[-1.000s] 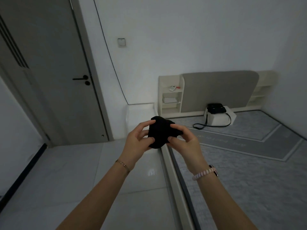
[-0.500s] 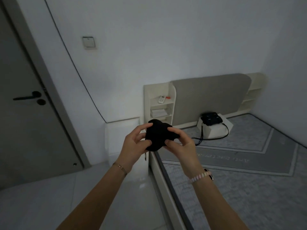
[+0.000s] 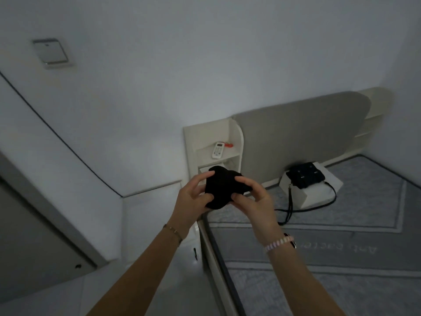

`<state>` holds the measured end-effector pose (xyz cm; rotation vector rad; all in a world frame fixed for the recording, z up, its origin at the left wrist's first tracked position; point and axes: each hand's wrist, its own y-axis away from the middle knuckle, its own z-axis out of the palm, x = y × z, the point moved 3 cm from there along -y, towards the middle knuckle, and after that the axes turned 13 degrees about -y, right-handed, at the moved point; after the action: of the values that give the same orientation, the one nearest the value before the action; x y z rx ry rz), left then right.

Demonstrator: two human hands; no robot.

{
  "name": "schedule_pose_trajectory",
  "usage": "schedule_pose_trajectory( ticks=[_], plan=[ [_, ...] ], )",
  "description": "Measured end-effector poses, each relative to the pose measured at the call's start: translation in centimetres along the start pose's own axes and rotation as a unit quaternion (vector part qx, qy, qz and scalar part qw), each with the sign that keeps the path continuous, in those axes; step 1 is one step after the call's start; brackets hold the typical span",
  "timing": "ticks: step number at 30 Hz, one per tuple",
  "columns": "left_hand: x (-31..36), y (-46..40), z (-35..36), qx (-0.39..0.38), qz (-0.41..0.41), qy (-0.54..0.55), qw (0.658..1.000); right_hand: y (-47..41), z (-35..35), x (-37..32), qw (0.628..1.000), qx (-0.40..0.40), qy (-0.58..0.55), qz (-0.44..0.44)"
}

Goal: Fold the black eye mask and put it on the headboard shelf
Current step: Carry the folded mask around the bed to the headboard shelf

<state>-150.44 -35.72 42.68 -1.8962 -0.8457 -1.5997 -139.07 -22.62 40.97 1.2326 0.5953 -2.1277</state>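
The black eye mask (image 3: 222, 187) is bunched into a compact wad held in the air between both hands. My left hand (image 3: 190, 199) grips its left side with thumb and fingers. My right hand (image 3: 251, 197) pinches its right side. Behind the mask stands the cream headboard shelf (image 3: 213, 144), left of the grey padded headboard (image 3: 298, 135). Its upper level holds a white remote (image 3: 218, 150) and a small red item (image 3: 229, 145). The lower levels are partly hidden by the mask.
A black bag (image 3: 305, 175) with a long strap lies on a white box (image 3: 319, 190) on the grey bed (image 3: 330, 258). A low white ledge (image 3: 150, 201) stands left of the bed. A door (image 3: 29, 242) is at the far left, a wall switch (image 3: 51, 52) above.
The view has swung right and moved nearer to the headboard shelf; the door has slid out to the left. Both hands still hold the bunched mask in the same grip.
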Motion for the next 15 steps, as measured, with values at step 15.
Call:
schedule_pose_trajectory(
  ticks=[15],
  plan=[
    [-16.9,-26.2,5.6,0.075,-0.28,0.282,0.915,-20.6,-11.2,10.2,0.986,0.138,-0.079,0.05]
  ],
)
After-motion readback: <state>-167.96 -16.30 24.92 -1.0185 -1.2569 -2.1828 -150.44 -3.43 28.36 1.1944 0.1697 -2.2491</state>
